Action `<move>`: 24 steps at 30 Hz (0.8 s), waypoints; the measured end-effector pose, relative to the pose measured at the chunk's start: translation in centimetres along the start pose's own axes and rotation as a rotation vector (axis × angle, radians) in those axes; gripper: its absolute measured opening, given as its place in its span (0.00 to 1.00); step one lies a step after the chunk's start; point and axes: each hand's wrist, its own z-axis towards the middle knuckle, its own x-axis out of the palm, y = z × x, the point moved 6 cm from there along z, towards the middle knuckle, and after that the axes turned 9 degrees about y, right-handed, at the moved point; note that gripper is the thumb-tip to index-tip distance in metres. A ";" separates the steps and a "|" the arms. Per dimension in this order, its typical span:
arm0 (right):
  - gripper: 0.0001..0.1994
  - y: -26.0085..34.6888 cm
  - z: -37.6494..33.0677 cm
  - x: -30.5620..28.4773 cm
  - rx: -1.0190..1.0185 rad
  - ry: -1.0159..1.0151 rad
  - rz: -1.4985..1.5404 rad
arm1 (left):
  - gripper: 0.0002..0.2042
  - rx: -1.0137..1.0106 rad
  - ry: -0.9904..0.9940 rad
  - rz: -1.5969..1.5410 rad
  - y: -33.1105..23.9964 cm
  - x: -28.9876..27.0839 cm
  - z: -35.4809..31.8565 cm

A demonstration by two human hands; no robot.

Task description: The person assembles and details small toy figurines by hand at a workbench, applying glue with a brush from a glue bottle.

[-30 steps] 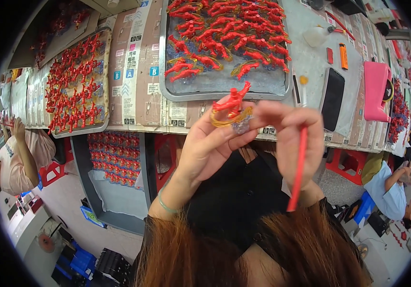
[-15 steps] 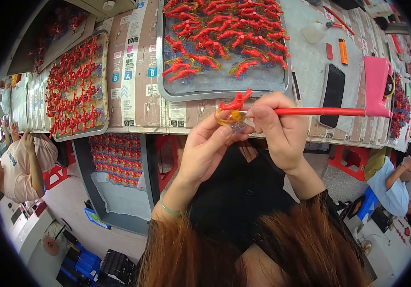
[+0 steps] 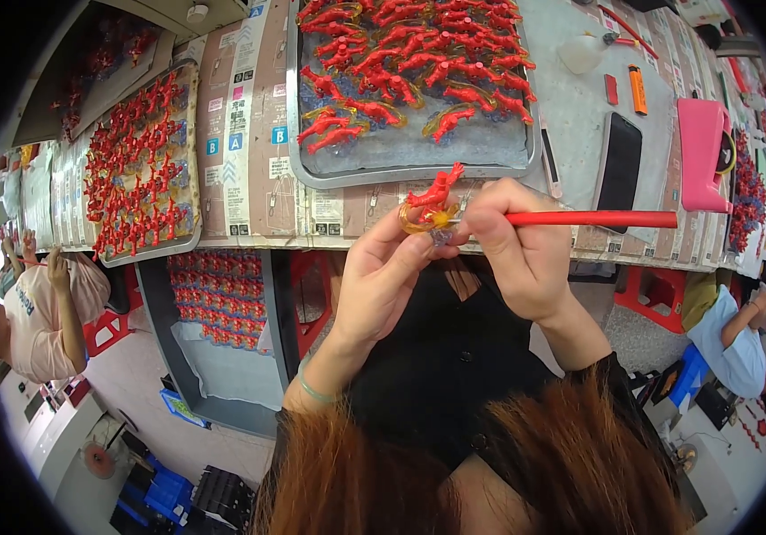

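My left hand (image 3: 381,276) pinches a small red figure with a yellow ring base (image 3: 429,203) just below the table edge. My right hand (image 3: 515,245) grips a thin red brush (image 3: 597,218) that lies level, its handle pointing right and its tip touching the figure's base. Straight above the hands stands a grey metal tray (image 3: 307,169) filled with several more red figures (image 3: 418,62). Long reddish-brown hair hangs at the bottom of the view.
A second tray of red figures (image 3: 138,160) sits at the left on flattened cardboard (image 3: 245,134). A black phone (image 3: 619,160), a pink holder (image 3: 699,152) and an orange lighter (image 3: 638,89) lie right. People sit at far left (image 3: 31,312) and lower right (image 3: 744,343).
One second ago the brush hung downward from my right hand; it has swung up to level with its tip at the figure. My left hand has kept the figure in place.
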 end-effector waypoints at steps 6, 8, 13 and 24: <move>0.09 -2.4 0.0 -4.3 0.015 -0.276 -0.165 | 0.20 -0.061 0.175 -0.437 -0.3 0.3 -0.2; 0.07 -3.1 0.3 -5.7 0.015 -0.356 -0.309 | 0.21 -0.070 0.176 -0.575 -0.3 0.3 0.0; 0.10 -4.5 0.3 -6.2 -0.002 -0.277 -0.809 | 0.22 -0.094 0.174 -0.746 0.2 0.3 0.1; 0.06 -8.0 -0.1 -6.8 0.183 -0.312 -0.660 | 0.22 -0.141 0.180 -0.932 0.2 0.8 0.3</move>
